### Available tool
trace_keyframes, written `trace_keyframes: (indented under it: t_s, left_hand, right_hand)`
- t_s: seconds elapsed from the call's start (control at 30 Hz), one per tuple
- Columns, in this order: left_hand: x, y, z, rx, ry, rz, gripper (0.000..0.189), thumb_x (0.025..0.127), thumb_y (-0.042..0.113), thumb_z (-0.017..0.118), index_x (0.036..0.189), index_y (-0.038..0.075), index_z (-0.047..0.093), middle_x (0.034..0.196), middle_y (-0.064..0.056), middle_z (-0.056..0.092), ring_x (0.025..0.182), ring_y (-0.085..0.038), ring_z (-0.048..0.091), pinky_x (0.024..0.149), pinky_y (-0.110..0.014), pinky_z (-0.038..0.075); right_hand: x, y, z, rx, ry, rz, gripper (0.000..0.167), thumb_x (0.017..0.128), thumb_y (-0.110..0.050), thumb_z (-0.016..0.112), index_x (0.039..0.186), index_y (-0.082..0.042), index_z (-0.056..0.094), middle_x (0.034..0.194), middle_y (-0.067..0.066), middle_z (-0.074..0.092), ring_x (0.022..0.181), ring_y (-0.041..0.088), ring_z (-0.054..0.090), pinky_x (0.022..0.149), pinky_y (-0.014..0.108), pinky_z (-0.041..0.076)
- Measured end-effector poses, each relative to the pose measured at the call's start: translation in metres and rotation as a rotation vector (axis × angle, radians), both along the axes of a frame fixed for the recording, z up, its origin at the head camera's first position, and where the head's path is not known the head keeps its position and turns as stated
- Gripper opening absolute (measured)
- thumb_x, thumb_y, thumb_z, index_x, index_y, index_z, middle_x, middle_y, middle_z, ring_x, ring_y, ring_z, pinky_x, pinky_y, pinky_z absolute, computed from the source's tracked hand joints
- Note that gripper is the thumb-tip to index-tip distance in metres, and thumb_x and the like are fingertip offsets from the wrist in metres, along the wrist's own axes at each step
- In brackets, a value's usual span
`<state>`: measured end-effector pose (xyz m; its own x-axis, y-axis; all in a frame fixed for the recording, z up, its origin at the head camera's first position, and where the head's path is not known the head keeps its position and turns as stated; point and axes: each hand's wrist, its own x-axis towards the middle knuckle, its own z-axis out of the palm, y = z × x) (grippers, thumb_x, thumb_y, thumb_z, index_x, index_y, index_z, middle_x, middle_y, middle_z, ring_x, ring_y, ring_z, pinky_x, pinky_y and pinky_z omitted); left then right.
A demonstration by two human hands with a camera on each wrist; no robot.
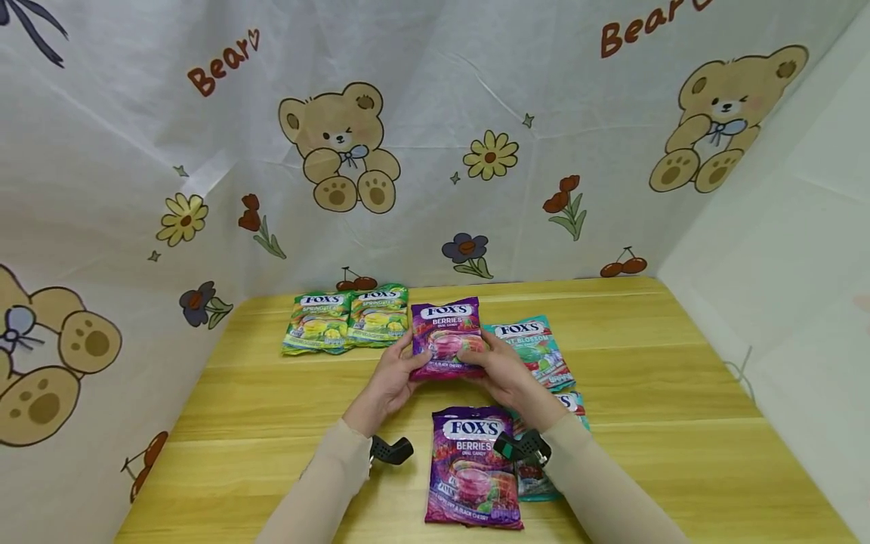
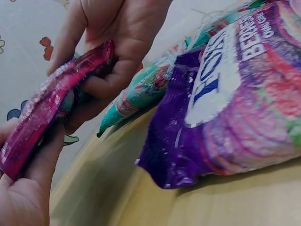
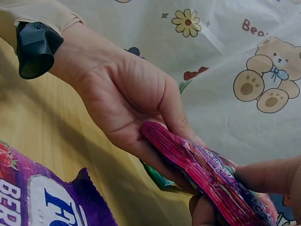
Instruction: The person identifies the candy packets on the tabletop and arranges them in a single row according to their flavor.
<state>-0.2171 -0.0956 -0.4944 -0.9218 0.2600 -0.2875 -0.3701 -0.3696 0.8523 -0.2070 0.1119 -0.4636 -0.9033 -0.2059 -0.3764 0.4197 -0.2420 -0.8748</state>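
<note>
Held bag: A purple FOX'S Berries bag is in your two hands, raised off the wooden table, its printed front turned up toward you, lettering upright in the head view.
Your left hand: It grips the bag's lower left side, thumb laid on the front, other fingers tucked behind.
Your right hand: It grips the lower right side in the same way, thumb on the front and fingers beneath.
Second berries bag: Another purple bag lies flat on the table between your forearms, front up, its top end pointing away from you.
Teal bags: One teal bag lies just beyond your right hand, which hides part of its lettering; a lower teal bag lies partly hidden by the second purple bag and your right forearm.
Green pair: Two Spring Tea bags, a left one and a right one, lie side by side near the table's back edge, beyond your left hand.
Backdrop: A white cloth printed with bears, flowers and cherries hangs behind the table.
</note>
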Motion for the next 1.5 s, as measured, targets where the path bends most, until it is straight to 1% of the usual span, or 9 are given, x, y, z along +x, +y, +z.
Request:
trace_keyframes:
  t_s: [0.17,0.27,0.4,0.63,0.8,1.0,1.13,1.3,1.5]
  left_hand:
    - [-0.009,-0.001,0.002,-0.034,0.018,0.009,0.073,0.104,-0.001,0.054,0.166,0.024,0.024,0.155,-0.021,0.049,0.128,-0.034,0.063,0.097,-0.041,0.059]
    - [-0.013,-0.002,0.003,-0.05,0.015,0.008,0.072,0.105,-0.001,0.053,0.166,0.024,0.023,0.156,-0.019,0.048,0.13,-0.035,0.062,0.097,-0.04,0.059]
    - [-0.018,-0.004,0.005,-0.057,0.008,0.013,0.071,0.105,0.0,0.052,0.166,0.026,0.024,0.157,-0.018,0.047,0.133,-0.036,0.06,0.098,-0.04,0.059]
    - [-0.029,-0.007,0.009,-0.071,-0.005,0.025,0.072,0.105,0.002,0.054,0.165,0.029,0.025,0.156,-0.019,0.048,0.132,-0.036,0.06,0.097,-0.039,0.059]
    - [-0.036,-0.009,0.01,-0.096,-0.026,0.073,0.068,0.105,0.005,0.056,0.164,0.023,0.028,0.154,-0.019,0.05,0.13,-0.036,0.062,0.102,-0.042,0.057]
    - [-0.04,-0.009,0.012,-0.177,-0.054,0.141,0.06,0.105,0.011,0.059,0.161,0.017,0.038,0.149,-0.019,0.055,0.128,-0.033,0.064,0.103,-0.042,0.056]
    - [-0.043,-0.008,0.011,-0.238,-0.061,0.16,0.054,0.105,0.012,0.06,0.157,0.013,0.045,0.148,-0.019,0.056,0.128,-0.032,0.064,0.1,-0.039,0.058]
    - [-0.047,-0.008,0.009,-0.256,-0.066,0.176,0.047,0.105,0.009,0.059,0.151,0.008,0.052,0.147,-0.019,0.057,0.129,-0.031,0.062,0.102,-0.038,0.057]
    - [-0.05,-0.01,0.005,-0.275,-0.073,0.199,0.049,0.104,0.004,0.057,0.152,0.002,0.049,0.152,-0.022,0.05,0.136,-0.033,0.056,0.11,-0.043,0.052]
  right_hand:
    - [-0.007,-0.004,0.0,0.005,-0.004,-0.004,0.081,0.098,0.001,0.064,0.165,-0.007,0.019,0.157,0.024,0.039,0.137,0.046,0.05,0.107,0.06,0.049]
    - [-0.011,-0.006,0.001,-0.016,-0.024,-0.006,0.078,0.098,0.003,0.063,0.164,-0.011,0.024,0.153,0.025,0.042,0.132,0.047,0.054,0.098,0.057,0.057]
    - [-0.017,-0.011,0.002,-0.018,-0.039,-0.013,0.075,0.097,0.004,0.064,0.161,-0.017,0.031,0.147,0.024,0.048,0.122,0.041,0.061,0.085,0.048,0.064]
    - [-0.03,-0.019,0.002,-0.006,-0.059,-0.084,0.076,0.095,0.007,0.065,0.159,-0.02,0.037,0.142,0.022,0.053,0.11,0.035,0.064,0.079,0.047,0.065]
    - [-0.04,-0.024,0.001,-0.009,-0.065,-0.111,0.077,0.094,0.007,0.066,0.159,-0.024,0.037,0.142,0.021,0.053,0.113,0.036,0.062,0.088,0.051,0.062]
    - [-0.053,-0.029,-0.003,-0.001,-0.075,-0.122,0.077,0.095,0.005,0.066,0.159,-0.024,0.037,0.145,0.021,0.051,0.123,0.039,0.058,0.096,0.056,0.057]
    - [-0.061,-0.028,-0.008,-0.008,-0.09,-0.131,0.077,0.096,0.006,0.063,0.161,-0.023,0.034,0.149,0.022,0.048,0.128,0.041,0.055,0.1,0.058,0.055]
    - [-0.071,-0.026,-0.015,-0.018,-0.116,-0.146,0.073,0.098,0.006,0.06,0.161,-0.018,0.033,0.15,0.022,0.047,0.128,0.038,0.053,0.108,0.06,0.05]
    - [-0.082,-0.03,-0.02,0.036,-0.107,-0.108,0.072,0.099,0.005,0.06,0.162,-0.015,0.032,0.151,0.021,0.048,0.13,0.036,0.054,0.111,0.056,0.049]
